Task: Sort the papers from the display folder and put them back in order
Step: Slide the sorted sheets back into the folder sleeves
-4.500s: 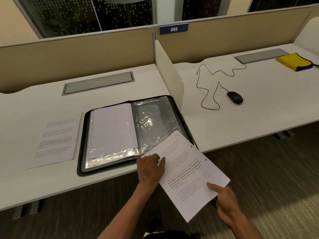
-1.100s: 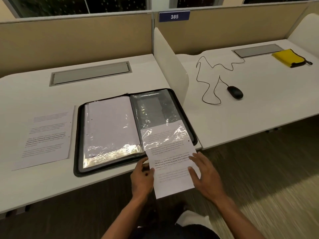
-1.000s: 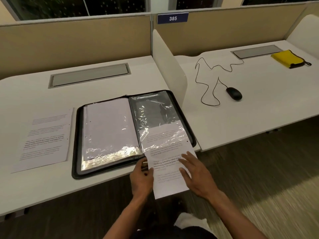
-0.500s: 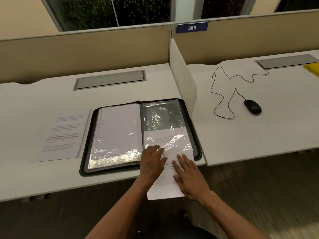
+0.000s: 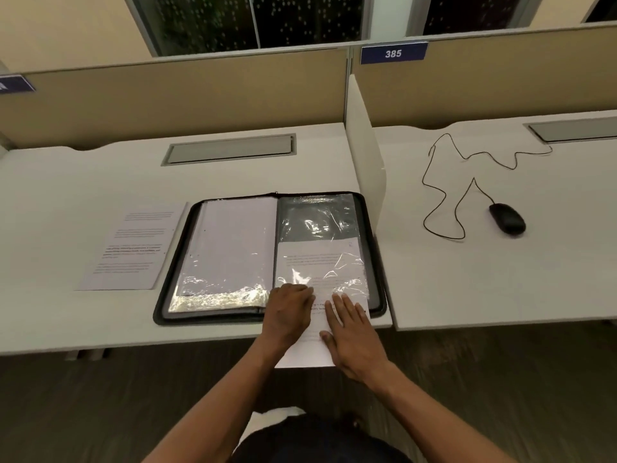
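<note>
The right hand (image 5: 354, 335) lies flat on the paper (image 5: 320, 262). The left hand (image 5: 288, 312) seems to pinch the folder (image 5: 375, 248) sleeve.

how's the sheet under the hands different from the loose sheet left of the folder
The sheet under the hands sits partly inside the folder's right sleeve, overhanging the desk edge; the loose sheet lies bare, wholly on the desk. Both hands touch only the first. Both are white printed pages.

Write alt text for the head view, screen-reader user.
Two hands slide a printed sheet into the right clear sleeve of an open black display folder on a white desk: left hand at the sleeve mouth, right hand flat on the paper. Another printed sheet lies left of the folder.
</note>
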Demonstrator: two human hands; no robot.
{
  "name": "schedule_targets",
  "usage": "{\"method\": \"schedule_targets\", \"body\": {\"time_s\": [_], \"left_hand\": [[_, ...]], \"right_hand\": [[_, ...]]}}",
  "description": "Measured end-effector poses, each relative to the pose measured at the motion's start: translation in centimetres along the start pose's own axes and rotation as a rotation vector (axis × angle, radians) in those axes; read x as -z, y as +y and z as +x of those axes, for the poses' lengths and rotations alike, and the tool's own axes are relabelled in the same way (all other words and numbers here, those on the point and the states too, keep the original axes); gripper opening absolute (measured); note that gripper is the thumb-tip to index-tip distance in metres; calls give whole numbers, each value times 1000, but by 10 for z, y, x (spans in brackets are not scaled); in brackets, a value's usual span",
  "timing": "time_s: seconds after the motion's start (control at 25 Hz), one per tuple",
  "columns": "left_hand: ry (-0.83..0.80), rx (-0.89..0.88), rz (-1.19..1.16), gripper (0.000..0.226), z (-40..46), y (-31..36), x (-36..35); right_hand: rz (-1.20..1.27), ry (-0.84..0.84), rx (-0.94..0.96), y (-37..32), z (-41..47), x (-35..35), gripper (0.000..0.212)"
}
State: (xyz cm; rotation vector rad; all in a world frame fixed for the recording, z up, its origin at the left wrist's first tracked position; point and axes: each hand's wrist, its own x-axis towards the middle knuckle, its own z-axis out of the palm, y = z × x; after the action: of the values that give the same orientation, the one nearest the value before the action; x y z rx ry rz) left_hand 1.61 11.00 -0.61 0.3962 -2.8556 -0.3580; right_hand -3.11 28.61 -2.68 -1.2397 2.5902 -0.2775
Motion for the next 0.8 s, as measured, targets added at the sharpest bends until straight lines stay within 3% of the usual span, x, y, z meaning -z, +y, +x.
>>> {"method": "schedule_targets", "body": {"time_s": [0.36,0.52,0.68,0.8], "left_hand": [[22,-2,-120,21,1,-4,5],[48,-20,-155,19,1,-8,6],[51,-40,-206,17,1,-22,5],[32,-87,-216,17,5,-28,2]], "right_hand": [[-21,13,-9,0,34,4,64],[23,12,-59,-4,59,12,66],[97,150,-129,-13,48,8,61],[66,118,-113,-20,43,3,64]]}}
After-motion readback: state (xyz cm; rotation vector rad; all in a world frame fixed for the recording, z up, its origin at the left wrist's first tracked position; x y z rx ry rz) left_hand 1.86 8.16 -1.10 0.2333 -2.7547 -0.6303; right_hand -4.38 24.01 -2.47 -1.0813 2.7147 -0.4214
